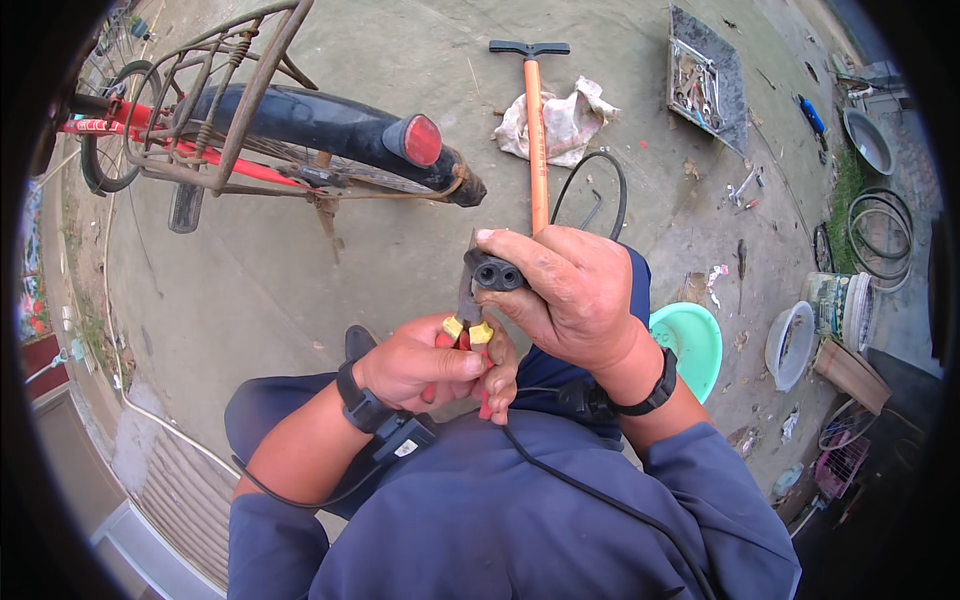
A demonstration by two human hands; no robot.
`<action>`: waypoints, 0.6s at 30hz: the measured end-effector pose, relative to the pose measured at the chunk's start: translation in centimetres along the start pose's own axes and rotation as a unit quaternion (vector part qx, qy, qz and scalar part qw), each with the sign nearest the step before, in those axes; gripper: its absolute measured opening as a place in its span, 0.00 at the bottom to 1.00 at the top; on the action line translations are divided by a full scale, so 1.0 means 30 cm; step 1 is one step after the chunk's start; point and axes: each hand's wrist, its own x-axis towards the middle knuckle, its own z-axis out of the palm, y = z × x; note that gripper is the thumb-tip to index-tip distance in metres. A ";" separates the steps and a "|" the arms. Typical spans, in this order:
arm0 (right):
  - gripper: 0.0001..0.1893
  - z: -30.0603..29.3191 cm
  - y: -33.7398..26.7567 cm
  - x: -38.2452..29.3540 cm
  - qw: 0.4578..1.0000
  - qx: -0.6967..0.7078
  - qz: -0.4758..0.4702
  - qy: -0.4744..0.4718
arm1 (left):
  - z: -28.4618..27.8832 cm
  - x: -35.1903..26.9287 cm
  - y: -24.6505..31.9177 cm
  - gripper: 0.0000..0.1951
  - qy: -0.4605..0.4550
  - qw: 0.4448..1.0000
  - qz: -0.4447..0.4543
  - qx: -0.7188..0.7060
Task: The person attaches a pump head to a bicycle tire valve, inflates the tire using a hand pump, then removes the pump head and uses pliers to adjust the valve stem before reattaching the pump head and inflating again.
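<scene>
My left hand (427,360) grips the red-and-yellow handles of a pair of pliers (466,330), jaws pointing up. My right hand (574,292) holds a black pump head (499,274) with two round holes facing me. The plier jaws lie against the left side of the pump head; whether they clamp it cannot be told. Behind my right hand rises an orange floor pump (533,135) with a black T-handle (529,49); its lower end is hidden. A black hose (621,180) loops beside it.
A red bicycle (292,127) with a rusty rear rack is at upper left. A whitish cloth (570,124) lies behind the pump. Wrenches fill a metal tray (731,105) at upper right. A green basin (690,349) and a grey-white basin (791,345) stand right.
</scene>
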 end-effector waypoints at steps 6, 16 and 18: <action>0.22 0.011 -0.008 0.007 0.999 -0.028 0.039 0.005 | -0.012 0.007 -0.001 0.14 0.048 0.998 0.002 0.040; 0.21 0.022 0.023 -0.015 0.998 -0.047 0.043 0.010 | -0.015 0.016 0.004 0.11 0.098 0.988 0.015 0.118; 0.21 0.023 0.028 -0.018 0.998 -0.043 0.044 0.010 | -0.017 0.018 0.003 0.11 0.100 0.987 0.013 0.123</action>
